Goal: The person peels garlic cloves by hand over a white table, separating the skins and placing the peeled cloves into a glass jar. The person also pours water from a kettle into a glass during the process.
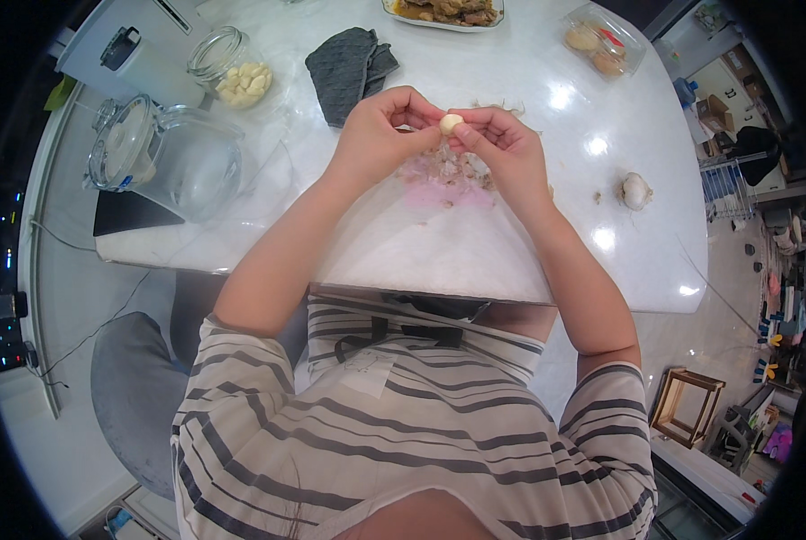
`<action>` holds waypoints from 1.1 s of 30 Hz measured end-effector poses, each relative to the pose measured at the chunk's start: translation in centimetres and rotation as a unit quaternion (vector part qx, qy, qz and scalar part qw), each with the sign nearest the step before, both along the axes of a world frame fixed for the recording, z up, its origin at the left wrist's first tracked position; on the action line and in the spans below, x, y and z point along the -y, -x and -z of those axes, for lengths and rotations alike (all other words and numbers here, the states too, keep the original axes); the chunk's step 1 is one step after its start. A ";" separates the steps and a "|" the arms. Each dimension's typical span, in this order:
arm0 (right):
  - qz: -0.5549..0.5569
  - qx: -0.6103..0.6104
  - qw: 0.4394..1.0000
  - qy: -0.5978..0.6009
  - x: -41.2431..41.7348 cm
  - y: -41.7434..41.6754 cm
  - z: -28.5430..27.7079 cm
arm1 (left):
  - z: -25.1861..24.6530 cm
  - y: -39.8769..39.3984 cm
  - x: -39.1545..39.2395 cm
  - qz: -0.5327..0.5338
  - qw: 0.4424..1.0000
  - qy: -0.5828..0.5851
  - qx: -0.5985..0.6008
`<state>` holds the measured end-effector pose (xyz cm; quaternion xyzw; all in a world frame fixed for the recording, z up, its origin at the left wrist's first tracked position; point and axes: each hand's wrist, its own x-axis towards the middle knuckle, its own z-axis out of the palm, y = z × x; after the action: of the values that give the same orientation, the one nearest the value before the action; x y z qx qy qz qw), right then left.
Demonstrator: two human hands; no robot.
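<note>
A pale peeled garlic clove (451, 124) is pinched between the fingertips of both hands, above the white table (437, 260). My left hand (396, 128) grips it from the left, thumb and forefinger together. From the other side my right hand (504, 145) holds it with thumb and fingers. Beneath the hands lies a heap of papery garlic skins (453, 169) on a pinkish patch of the tabletop. A whole garlic bulb (635, 192) rests to the right. Up on the left, a glass jar (231, 67) without a lid contains several peeled cloves (245, 84).
A folded dark grey cloth (345, 71) lies just beyond my left hand. Glass pitcher (200, 162) and white bottle (153, 67) stand at the left. A dish of cooked food (443, 25) sits at the far edge, and a clear plastic box (605, 44) with round items at the far right.
</note>
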<state>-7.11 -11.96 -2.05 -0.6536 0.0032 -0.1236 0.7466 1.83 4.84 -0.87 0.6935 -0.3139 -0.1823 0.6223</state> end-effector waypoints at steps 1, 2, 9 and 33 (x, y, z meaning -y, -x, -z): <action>0.000 -0.001 1.000 -0.010 -0.1 0.0 -0.1 | 0.0 0.0 0.0 0.001 1.000 0.004 -0.008; 0.003 -0.004 1.000 -0.010 -0.1 0.1 -0.2 | -0.1 0.1 0.0 0.001 1.000 0.008 -0.016; 0.017 -0.016 1.000 0.016 0.0 0.1 -0.6 | -0.2 0.5 0.3 0.004 1.000 0.026 -0.011; 0.010 -0.028 1.000 -0.006 0.3 0.2 -0.6 | 0.1 0.4 0.4 -0.015 0.998 0.057 -0.033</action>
<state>-7.30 -12.28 -1.46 -0.6520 0.0314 -0.1121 0.7492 1.45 4.39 -1.02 0.6546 -0.2926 -0.1780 0.6739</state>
